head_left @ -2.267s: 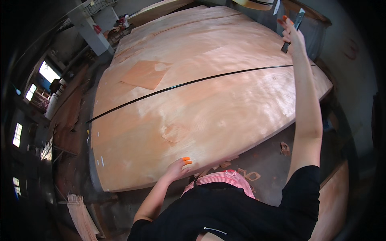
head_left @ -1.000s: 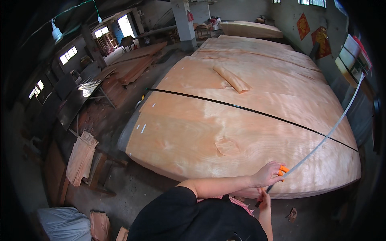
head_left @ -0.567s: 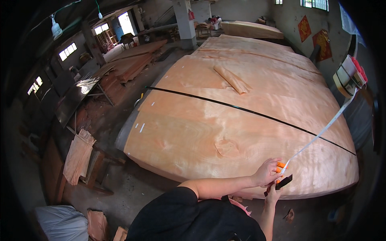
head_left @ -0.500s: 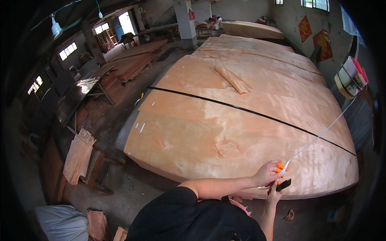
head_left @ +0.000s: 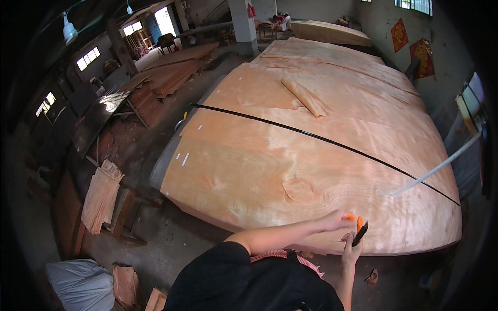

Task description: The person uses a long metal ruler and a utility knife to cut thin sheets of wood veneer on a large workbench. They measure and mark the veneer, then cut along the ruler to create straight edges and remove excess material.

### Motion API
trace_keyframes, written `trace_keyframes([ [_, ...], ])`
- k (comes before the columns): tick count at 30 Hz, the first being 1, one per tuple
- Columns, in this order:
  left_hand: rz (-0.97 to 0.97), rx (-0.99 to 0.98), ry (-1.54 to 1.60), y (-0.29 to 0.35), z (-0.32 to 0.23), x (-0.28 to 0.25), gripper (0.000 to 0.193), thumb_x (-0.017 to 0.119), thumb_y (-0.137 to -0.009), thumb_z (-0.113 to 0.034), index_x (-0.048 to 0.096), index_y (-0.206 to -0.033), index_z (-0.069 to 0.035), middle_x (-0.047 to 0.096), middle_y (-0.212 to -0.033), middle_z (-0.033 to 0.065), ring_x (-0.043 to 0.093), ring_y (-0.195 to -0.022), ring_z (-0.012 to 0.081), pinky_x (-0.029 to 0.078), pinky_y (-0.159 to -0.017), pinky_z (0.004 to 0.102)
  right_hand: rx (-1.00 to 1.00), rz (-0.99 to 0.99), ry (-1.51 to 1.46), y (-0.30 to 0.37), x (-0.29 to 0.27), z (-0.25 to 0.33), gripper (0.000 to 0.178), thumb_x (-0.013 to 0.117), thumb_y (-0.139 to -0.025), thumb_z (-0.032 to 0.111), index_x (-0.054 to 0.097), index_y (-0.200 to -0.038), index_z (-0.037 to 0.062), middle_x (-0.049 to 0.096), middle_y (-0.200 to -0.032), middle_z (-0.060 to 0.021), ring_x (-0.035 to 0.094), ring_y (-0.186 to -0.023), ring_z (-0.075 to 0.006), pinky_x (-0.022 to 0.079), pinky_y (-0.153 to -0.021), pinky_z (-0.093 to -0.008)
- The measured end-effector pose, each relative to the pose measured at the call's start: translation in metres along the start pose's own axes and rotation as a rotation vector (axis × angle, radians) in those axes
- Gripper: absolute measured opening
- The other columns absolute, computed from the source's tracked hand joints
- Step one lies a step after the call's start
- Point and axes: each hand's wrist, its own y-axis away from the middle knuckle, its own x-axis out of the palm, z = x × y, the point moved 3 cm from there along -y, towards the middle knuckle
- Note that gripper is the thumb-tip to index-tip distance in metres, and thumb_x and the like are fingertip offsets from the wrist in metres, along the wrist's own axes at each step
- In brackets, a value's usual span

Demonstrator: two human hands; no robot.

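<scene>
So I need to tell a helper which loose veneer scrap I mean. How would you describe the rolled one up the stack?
Start at the big stack of pale orange veneer sheets. Cross the thin black strip that runs across it to the far side. The curled veneer piece lies there, a narrow diagonal roll raised above the flat sheets.

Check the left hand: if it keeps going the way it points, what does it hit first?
The left hand points right, along the near edge of the veneer sheet. First in line is probably the right hand with its dark tool, right beside it; depth is unclear.
</scene>
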Motion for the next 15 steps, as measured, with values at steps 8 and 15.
trace_keyframes([
  [8,-0.107,0.001,-0.372,0.049,-0.021,-0.025,0.015,0.059,-0.074,-0.017,0.062,-0.076,-0.002,0.060,-0.064,0.0066,0.054,-0.058,0.0099,0.043,-0.055,0.0266,0.193,0.105,-0.055,-0.002,0.036,-0.022,0.043,0.047,-0.077,-0.007,0.037,-0.119,0.0005,0.053,-0.073,-0.0049,0.051,-0.058,-0.0089,0.042,-0.053,-0.0198],
  [15,-0.365,-0.089,-0.037,0.054,0.030,-0.063,0.013,0.058,-0.075,-0.013,0.060,-0.080,0.000,0.061,-0.070,0.0062,0.055,-0.061,0.0090,0.044,-0.056,0.0231,0.211,0.148,0.182,-0.019,0.066,-0.017,0.016,0.054,-0.081,0.010,0.055,-0.093,0.0002,0.055,-0.059,-0.0020,0.052,-0.054,-0.0078,0.042,-0.050,-0.0227],
])
